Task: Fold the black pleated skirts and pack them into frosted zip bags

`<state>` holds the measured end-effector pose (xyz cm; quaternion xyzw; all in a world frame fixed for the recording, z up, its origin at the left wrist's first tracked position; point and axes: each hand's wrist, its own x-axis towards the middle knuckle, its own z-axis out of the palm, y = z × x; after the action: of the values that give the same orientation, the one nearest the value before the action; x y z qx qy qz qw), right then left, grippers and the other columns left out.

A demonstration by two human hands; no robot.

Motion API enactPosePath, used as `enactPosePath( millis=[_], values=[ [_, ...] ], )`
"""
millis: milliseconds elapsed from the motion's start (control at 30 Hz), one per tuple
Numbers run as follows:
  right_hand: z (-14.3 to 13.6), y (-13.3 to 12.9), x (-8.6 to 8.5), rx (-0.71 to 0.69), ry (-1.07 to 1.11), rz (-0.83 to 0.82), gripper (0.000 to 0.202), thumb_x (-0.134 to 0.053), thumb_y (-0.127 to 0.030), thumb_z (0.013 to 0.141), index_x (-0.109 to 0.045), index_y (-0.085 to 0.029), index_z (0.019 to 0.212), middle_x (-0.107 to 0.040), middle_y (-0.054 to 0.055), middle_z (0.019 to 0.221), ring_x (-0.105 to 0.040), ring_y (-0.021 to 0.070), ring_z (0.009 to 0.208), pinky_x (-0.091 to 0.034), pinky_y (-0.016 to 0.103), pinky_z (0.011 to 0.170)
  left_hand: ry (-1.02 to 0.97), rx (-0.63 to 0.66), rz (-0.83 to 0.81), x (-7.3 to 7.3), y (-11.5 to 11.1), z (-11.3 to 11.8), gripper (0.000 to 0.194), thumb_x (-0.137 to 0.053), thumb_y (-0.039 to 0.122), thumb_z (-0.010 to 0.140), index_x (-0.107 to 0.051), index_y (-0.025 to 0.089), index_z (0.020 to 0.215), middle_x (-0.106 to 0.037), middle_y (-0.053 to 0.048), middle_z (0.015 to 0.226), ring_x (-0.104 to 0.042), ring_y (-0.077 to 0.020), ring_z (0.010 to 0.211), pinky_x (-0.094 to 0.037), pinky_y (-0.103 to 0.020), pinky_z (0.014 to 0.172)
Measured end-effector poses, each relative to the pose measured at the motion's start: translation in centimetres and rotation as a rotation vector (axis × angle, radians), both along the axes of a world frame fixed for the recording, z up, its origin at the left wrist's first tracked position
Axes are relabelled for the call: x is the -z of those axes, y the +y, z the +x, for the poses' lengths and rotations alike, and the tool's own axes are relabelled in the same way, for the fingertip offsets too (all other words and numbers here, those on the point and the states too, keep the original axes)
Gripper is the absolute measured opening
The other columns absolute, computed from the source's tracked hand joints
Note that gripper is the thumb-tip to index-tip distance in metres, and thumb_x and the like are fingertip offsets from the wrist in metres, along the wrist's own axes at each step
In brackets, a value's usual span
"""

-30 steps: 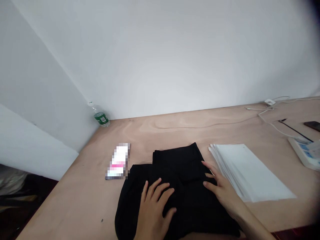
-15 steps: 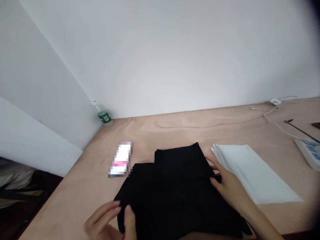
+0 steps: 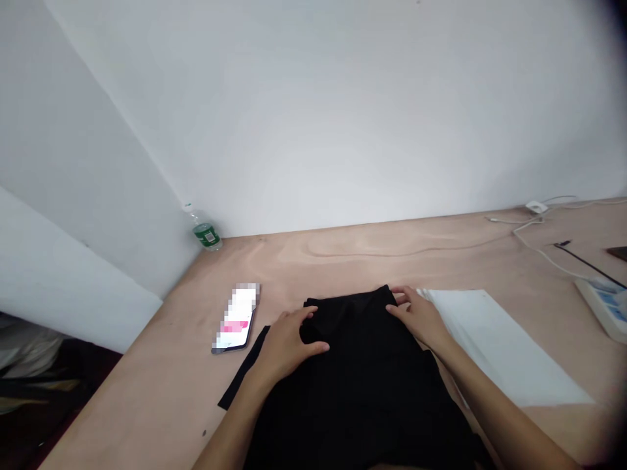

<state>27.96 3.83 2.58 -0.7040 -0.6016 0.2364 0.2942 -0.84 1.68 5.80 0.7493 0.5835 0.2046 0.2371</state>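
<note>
Black cloth (image 3: 362,378) lies on the wooden table in front of me, its narrower top part pointing to the wall. My left hand (image 3: 294,339) rests at the left side of that top part, thumb and fingers apart on the fabric. At the upper right corner is my right hand (image 3: 416,316), its thumb on top of the cloth and its fingers at the edge, partly hidden. Part of the cloth sticks out to the left beneath my left forearm.
A phone (image 3: 238,318) lies left of the cloth. A water bottle (image 3: 206,232) leans in the wall corner. White sheets (image 3: 504,346) lie to the right, near a power strip (image 3: 600,307) and cables. A white adapter (image 3: 536,207) sits near the wall.
My left hand has moved up and right from the cloth's lower left edge to its top part. My right hand has slid up to the top right corner.
</note>
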Motion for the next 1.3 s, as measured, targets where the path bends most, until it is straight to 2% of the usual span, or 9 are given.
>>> enactPosePath(
  millis=[200, 467, 600, 733, 833, 967, 1133, 1233, 1300],
  values=[
    [0.2, 0.6, 0.3, -0.003, 0.001, 0.023, 0.03, -0.054, -0.027, 0.075, -0.054, -0.024, 0.105, -0.068, 0.001, 0.082, -0.062, 0.017, 0.069, -0.042, 0.028, 0.064, 0.061, -0.107, -0.005, 0.4, 2.3, 0.4, 0.025, -0.049, 0.025, 0.08, -0.054, 0.023, 0.104, -0.067, -0.001, 0.086, -0.062, -0.0185, 0.08, -0.044, -0.03, 0.071],
    [-0.5, 1.5, 0.1, 0.046, -0.089, 0.083, 0.032, -0.05, -0.033, 0.076, -0.052, -0.022, 0.107, -0.065, 0.004, 0.093, -0.06, 0.02, 0.076, -0.041, 0.032, 0.069, 0.213, -0.239, 0.006, 0.5, 4.6, 1.4, 0.031, -0.053, 0.027, 0.078, -0.047, 0.02, 0.108, -0.067, -0.004, 0.081, -0.063, -0.023, 0.081, -0.04, -0.032, 0.071],
    [0.9, -1.0, -0.9, 0.031, -0.121, 0.073, 0.028, -0.051, -0.043, 0.076, -0.057, -0.024, 0.096, -0.065, 0.003, 0.096, -0.059, 0.02, 0.073, -0.041, 0.032, 0.067, 0.228, -0.195, 0.031, -1.2, 2.1, 0.0, 0.025, -0.048, 0.033, 0.082, -0.055, 0.021, 0.102, -0.067, -0.005, 0.091, -0.062, -0.0223, 0.086, -0.041, -0.031, 0.072],
    [3.0, -4.8, -2.2, -0.078, -0.122, -0.136, 0.028, -0.059, -0.053, 0.067, -0.063, -0.028, 0.079, -0.067, 0.0, 0.08, -0.057, 0.0191, 0.063, -0.041, 0.031, 0.059, 0.223, -0.068, -0.038, -2.4, -1.1, -2.6, 0.023, -0.056, 0.042, 0.076, -0.066, 0.027, 0.089, -0.069, -0.001, 0.085, -0.062, -0.0221, 0.081, -0.043, -0.03, 0.068],
    [3.5, -6.2, -2.5, -0.117, -0.051, -0.237, 0.024, -0.066, -0.046, 0.062, -0.064, -0.028, 0.079, -0.065, -0.001, 0.073, -0.055, 0.018, 0.059, -0.04, 0.03, 0.057, 0.223, -0.036, -0.058, -2.3, -2.1, -3.6, 0.025, -0.061, 0.037, 0.071, -0.067, 0.029, 0.093, -0.068, -0.002, 0.085, -0.062, -0.0221, 0.076, -0.044, -0.031, 0.065],
    [3.6, -7.5, -3.0, -0.135, 0.157, -0.176, 0.014, -0.066, -0.035, 0.063, -0.067, -0.026, 0.073, -0.062, -0.001, 0.066, -0.05, 0.0165, 0.056, -0.039, 0.029, 0.056, 0.167, -0.025, 0.019, -2.4, -3.1, -4.0, 0.015, -0.057, 0.026, 0.071, -0.068, 0.028, 0.081, -0.067, 0.0, 0.076, -0.06, -0.019, 0.066, -0.045, -0.03, 0.06],
    [5.7, -11.2, -4.5, -0.431, 0.315, -0.263, 0.011, -0.061, -0.023, 0.064, -0.068, -0.03, 0.059, -0.064, 0.003, 0.082, -0.058, 0.0228, 0.077, -0.046, 0.034, 0.072, 0.069, 0.153, 0.021, -3.2, -8.0, -7.6, 0.022, -0.057, 0.015, 0.065, -0.067, 0.034, 0.071, -0.069, 0.003, 0.076, -0.063, -0.0179, 0.07, -0.051, -0.03, 0.065],
    [4.9, -12.2, -5.2, -0.34, 0.238, -0.12, 0.019, -0.054, -0.025, 0.07, -0.07, -0.032, 0.063, -0.064, 0.005, 0.096, -0.057, 0.0273, 0.095, -0.043, 0.042, 0.086, 0.09, 0.125, 0.184, -3.5, -10.1, -9.0, 0.029, -0.064, 0.026, 0.065, -0.066, 0.041, 0.09, -0.071, 0.003, 0.086, -0.065, -0.0227, 0.08, -0.054, -0.035, 0.07],
    [2.7, -12.0, -5.1, -0.25, 0.182, 0.033, 0.024, -0.048, -0.026, 0.075, -0.07, -0.032, 0.073, -0.064, 0.004, 0.101, -0.057, 0.0264, 0.099, -0.042, 0.043, 0.09, 0.106, 0.036, 0.278, -3.3, -10.4, -7.9, 0.03, -0.059, 0.034, 0.073, -0.062, 0.04, 0.103, -0.069, 0.002, 0.098, -0.064, -0.0234, 0.089, -0.053, -0.037, 0.076]
  ],
)
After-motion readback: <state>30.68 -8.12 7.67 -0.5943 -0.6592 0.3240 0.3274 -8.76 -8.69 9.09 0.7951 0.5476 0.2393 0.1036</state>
